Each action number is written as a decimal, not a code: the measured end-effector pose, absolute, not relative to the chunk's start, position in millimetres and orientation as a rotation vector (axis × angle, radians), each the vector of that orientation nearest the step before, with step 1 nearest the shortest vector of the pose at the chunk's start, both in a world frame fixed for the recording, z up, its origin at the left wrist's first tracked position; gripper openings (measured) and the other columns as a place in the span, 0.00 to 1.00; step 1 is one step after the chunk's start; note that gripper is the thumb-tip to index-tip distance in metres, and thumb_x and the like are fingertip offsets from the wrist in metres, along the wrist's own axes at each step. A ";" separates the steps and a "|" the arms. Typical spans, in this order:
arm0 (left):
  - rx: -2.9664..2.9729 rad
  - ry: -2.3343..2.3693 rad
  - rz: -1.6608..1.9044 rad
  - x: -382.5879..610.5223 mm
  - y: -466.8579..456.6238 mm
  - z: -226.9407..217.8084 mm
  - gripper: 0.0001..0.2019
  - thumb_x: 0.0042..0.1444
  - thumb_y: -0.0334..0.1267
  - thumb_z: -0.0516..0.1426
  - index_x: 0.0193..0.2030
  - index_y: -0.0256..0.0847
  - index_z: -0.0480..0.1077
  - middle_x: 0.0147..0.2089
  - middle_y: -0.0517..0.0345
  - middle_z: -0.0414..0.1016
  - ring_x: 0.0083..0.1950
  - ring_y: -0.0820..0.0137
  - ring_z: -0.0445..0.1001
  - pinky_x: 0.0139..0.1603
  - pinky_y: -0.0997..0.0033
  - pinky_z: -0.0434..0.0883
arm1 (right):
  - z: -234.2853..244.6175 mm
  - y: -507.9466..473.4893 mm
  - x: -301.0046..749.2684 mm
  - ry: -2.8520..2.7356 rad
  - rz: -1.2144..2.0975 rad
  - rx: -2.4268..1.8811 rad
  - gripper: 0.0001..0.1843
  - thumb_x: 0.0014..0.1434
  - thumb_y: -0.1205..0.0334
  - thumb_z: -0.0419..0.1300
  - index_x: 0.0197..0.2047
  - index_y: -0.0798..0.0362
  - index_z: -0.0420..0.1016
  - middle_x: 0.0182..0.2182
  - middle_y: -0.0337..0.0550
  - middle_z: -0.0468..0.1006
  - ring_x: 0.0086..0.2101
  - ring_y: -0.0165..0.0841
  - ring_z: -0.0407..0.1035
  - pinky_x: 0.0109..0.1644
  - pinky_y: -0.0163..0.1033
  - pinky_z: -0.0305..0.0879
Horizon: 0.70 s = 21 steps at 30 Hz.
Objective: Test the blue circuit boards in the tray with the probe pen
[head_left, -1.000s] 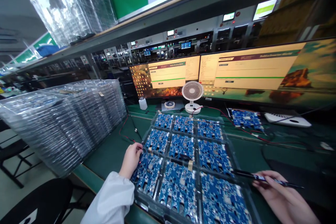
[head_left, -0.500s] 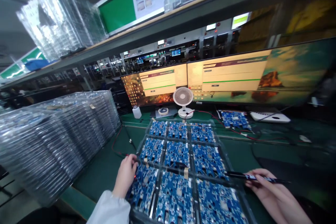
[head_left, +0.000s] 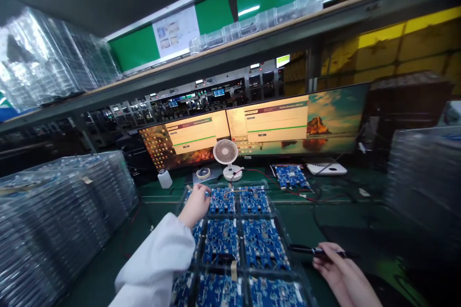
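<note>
Blue circuit boards (head_left: 230, 244) in a clear compartmented tray (head_left: 279, 230) on the green bench, just in front; right hand (head_left: 333, 268) at the tray's right edge, fingers closed around a dark pen-like probe (head_left: 315, 250) lying level with its tip toward the boards, apparently kept ready for contact. Left hand (head_left: 196, 206), white sleeve (head_left: 158, 264), stretched to the far-left board (head_left: 220, 200), fingers curled on something small there, too small to make out. Farther back, a small white fan (head_left: 226, 153), a lone wired board (head_left: 290, 176), two monitors (head_left: 252, 129); stacked clear trays (head_left: 54, 211) at left.
</note>
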State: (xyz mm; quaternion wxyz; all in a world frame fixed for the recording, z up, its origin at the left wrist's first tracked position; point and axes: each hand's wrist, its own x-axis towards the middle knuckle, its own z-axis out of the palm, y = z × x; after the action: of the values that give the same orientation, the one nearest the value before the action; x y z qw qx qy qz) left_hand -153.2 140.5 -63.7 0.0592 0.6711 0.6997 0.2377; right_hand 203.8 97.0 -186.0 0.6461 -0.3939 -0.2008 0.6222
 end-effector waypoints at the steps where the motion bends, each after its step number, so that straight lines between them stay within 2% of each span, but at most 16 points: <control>1: 2.020 2.136 0.644 -145.2 156.6 -70.3 0.12 0.55 0.27 0.51 0.45 0.37 0.69 0.51 0.48 0.64 0.41 0.72 0.74 0.49 0.72 0.69 | -186.1 97.1 204.1 -0.462 1.415 -0.897 0.23 0.31 0.52 0.76 0.28 0.52 0.73 0.28 0.36 0.73 0.27 0.32 0.68 0.29 0.36 0.72; 4: 2.017 2.153 0.513 -127.3 193.0 -91.1 0.14 0.53 0.26 0.53 0.46 0.36 0.70 0.51 0.46 0.67 0.46 0.69 0.74 0.53 0.72 0.67 | -186.8 96.6 203.5 -0.474 1.419 -0.892 0.22 0.34 0.52 0.75 0.29 0.52 0.72 0.28 0.36 0.73 0.28 0.32 0.69 0.30 0.37 0.71; 7: 2.035 2.161 0.417 -117.9 213.5 -107.0 0.11 0.55 0.31 0.55 0.44 0.34 0.72 0.48 0.43 0.71 0.49 0.64 0.73 0.55 0.68 0.65 | -186.8 95.0 200.7 -0.478 1.430 -0.883 0.22 0.36 0.51 0.75 0.31 0.51 0.72 0.29 0.36 0.73 0.28 0.32 0.68 0.30 0.36 0.71; 11: 2.058 2.164 0.260 -115.9 226.5 -117.8 0.08 0.57 0.32 0.53 0.39 0.34 0.72 0.43 0.41 0.75 0.48 0.59 0.74 0.51 0.63 0.67 | -185.7 92.4 197.0 -0.473 1.465 -0.880 0.25 0.33 0.50 0.77 0.31 0.51 0.73 0.28 0.36 0.72 0.28 0.31 0.67 0.31 0.35 0.70; 16: 2.086 2.144 0.203 -118.9 234.3 -116.3 0.10 0.58 0.28 0.50 0.46 0.31 0.67 0.46 0.37 0.75 0.47 0.60 0.75 0.48 0.65 0.67 | -185.5 90.4 195.4 -0.487 1.501 -0.865 0.25 0.35 0.48 0.76 0.32 0.50 0.72 0.29 0.35 0.71 0.29 0.31 0.66 0.31 0.35 0.69; 21: 2.034 2.165 0.291 -114.8 247.7 -110.5 0.13 0.56 0.25 0.49 0.48 0.32 0.64 0.44 0.39 0.77 0.46 0.62 0.76 0.46 0.68 0.67 | -187.6 90.4 193.7 -0.478 1.509 -0.857 0.24 0.37 0.49 0.76 0.32 0.50 0.71 0.29 0.35 0.71 0.29 0.30 0.66 0.31 0.35 0.68</control>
State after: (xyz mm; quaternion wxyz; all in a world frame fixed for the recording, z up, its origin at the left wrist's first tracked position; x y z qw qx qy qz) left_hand -114.8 247.7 -110.5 0.0784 0.6793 0.7231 0.0974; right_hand 193.7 90.4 -187.6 0.6216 -0.3729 -0.2082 0.6567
